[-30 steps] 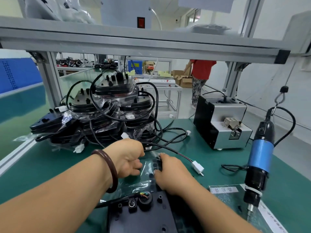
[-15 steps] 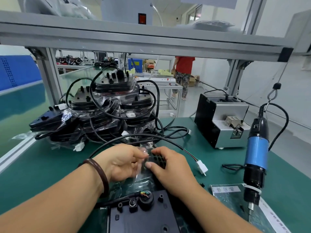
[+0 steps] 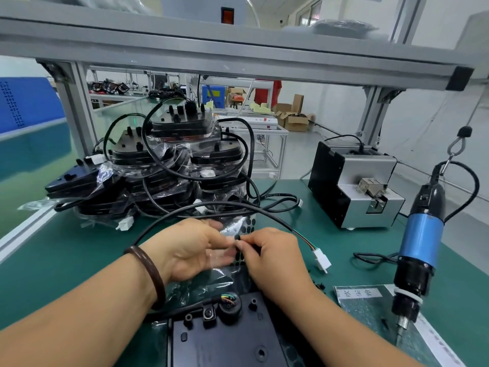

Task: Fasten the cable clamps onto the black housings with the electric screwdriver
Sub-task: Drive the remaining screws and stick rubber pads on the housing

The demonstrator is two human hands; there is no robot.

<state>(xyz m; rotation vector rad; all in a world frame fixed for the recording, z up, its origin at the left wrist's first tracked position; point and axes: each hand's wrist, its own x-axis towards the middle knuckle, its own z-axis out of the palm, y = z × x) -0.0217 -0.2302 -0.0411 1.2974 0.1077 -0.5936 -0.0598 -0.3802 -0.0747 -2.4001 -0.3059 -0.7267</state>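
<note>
The black housing [image 3: 225,337] is seen lying flat on the green mat [image 3: 66,260] at the near edge. Its cable [image 3: 211,206] is arched over both hands and ends in a white connector [image 3: 322,259]. Just beyond the housing, a clear film [image 3: 244,225] of black dots is pinched by the left hand [image 3: 195,250]. A small black piece [image 3: 237,238] is nipped between thumb and forefinger of the right hand [image 3: 272,255] (whether it is a clamp cannot be told). The far side is crowded by a stack of bagged housings [image 3: 164,165] and looping leads, and a screw feeder [image 3: 354,181] is set to the right. The electric screwdriver [image 3: 420,245] is left hanging, untouched, above a foil bag [image 3: 370,308]. Against half a second ago, the film is held higher and the piece is now shown between the fingertips; the screwdriver is unmoved.
</note>
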